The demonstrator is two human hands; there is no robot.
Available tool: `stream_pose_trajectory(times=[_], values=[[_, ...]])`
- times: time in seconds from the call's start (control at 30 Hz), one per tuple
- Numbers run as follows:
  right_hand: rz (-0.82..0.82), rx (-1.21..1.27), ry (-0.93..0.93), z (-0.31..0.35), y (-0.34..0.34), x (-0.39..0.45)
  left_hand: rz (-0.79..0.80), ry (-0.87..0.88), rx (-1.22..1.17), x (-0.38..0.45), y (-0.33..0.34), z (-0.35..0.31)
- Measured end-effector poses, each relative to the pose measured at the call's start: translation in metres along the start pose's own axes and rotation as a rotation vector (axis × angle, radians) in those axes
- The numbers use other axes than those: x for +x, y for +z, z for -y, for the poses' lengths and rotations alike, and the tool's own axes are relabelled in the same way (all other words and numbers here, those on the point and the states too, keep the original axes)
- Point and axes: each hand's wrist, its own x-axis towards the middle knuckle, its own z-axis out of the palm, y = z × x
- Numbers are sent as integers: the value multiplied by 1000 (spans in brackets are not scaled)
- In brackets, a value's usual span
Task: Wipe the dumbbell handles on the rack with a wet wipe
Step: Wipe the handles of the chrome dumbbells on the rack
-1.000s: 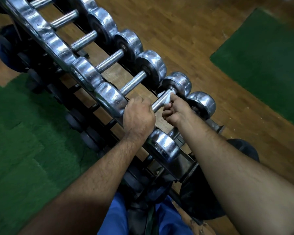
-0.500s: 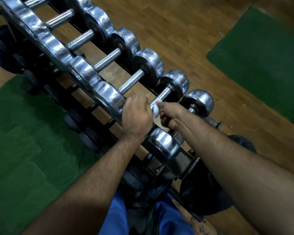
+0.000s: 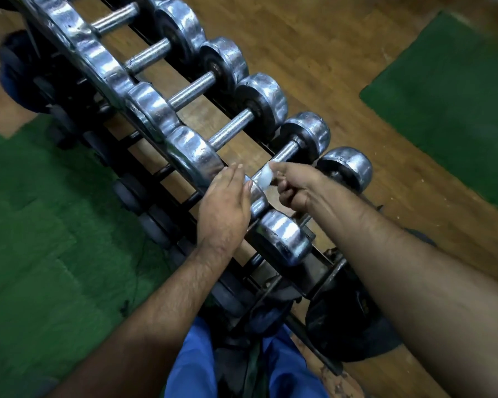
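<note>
The rack ran past the top-left frame edge, its lower tiers in shadow. No markings were legible on the chrome dumbbells. The left hand lay with fingers straight, covering a dumbbell head near the rack's end. The right hand pinched the wet wipe against the dumbbell handle.

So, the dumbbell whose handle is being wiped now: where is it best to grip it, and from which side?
Grip the dumbbell at the bare handle between its two chrome heads, coming from above. The bar lies level across the rack, its neighbours crowd both sides, and only the top is free. The right hand with the wet wipe must probably leave first.
</note>
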Motion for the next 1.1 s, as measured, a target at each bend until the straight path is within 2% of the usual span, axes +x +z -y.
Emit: stream_pose_trajectory(times=[0.07,0.23,0.3,0.4,0.47,0.63,0.83,1.0,1.1], values=[[-47,78,-56,-8,7,5,11,-1,18,0,-1,-1],[70,63,33,-9,3,5,32,-7,54,3,0,-3],[10,203,14,-5,0,6,21,14,95,5,2,-6],[-78,564,-51,5,-4,14,-17,38,114,11,1,-10],[-78,657,-89,13,-8,18,-11,24,84,16,0,-15],[-25,592,-116,13,-11,22,-9,-1,9,24,6,-21],[151,433,-25,-1,-14,19,-26,13,-46,22,9,-15],[29,623,17,1,-2,22,15,23,-77,23,7,-11],[74,578,11,-12,10,27,0,27,-95,23,9,-10]])
